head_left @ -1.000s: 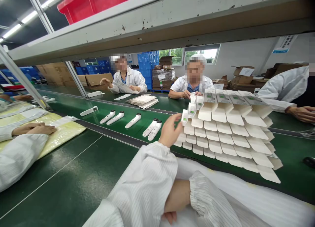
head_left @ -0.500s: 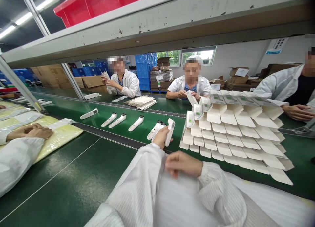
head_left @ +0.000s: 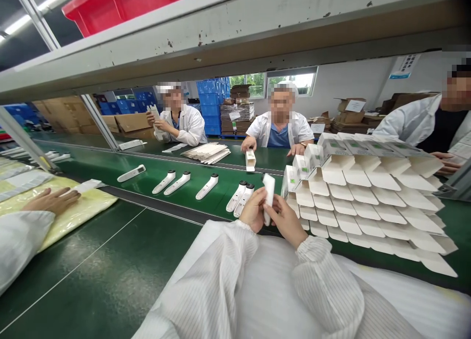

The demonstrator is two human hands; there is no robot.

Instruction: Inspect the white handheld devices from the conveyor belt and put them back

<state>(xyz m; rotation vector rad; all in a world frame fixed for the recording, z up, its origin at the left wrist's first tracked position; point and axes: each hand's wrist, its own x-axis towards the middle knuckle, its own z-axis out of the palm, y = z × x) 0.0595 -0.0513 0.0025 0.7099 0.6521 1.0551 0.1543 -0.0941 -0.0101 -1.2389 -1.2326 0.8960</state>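
Both of my hands hold one white handheld device (head_left: 269, 189) upright in front of me. My left hand (head_left: 253, 210) grips its lower part from the left, and my right hand (head_left: 286, 222) pinches it from the right. Just right of my hands stands a stepped stack of open white cartons (head_left: 368, 192) with green labels. On the green conveyor belt (head_left: 121, 165) lie several more white devices (head_left: 207, 186), two of them (head_left: 241, 197) just left of my left hand.
Three people in white coats sit across the belt; the middle one has a hand on a small white box (head_left: 250, 160). A co-worker's hand (head_left: 51, 199) rests on yellow sheets (head_left: 73, 209) at the left. A grey shelf (head_left: 235, 39) with a red bin (head_left: 121, 3) hangs overhead.
My left hand left the cartons, took a white device off the belt and lifted it. My right hand came up from my lap and joined it on the device.
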